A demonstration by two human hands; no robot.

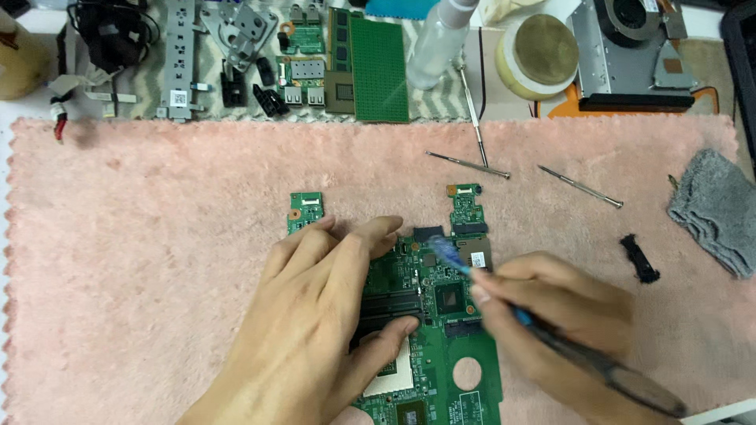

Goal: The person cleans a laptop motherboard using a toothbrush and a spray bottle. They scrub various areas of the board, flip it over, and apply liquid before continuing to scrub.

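A green laptop motherboard (441, 362) lies on a pink fuzzy mat (157, 260). My left hand (315, 323) rests flat on its left half, fingers spread over the memory slots. My right hand (567, 330) holds a dark-handled brush (543, 330) like a pen; its blue bristled tip (445, 253) touches the board's upper part beside a square chip (453, 299). The brush tip is blurred.
Three thin screwdrivers (579, 186) lie on the mat's far side, a grey cloth (717, 208) at the right edge, a small black part (639, 258) near it. Behind the mat: boards, brackets, a clear bottle (437, 39), a tape roll (542, 53), a cooling fan unit (634, 51).
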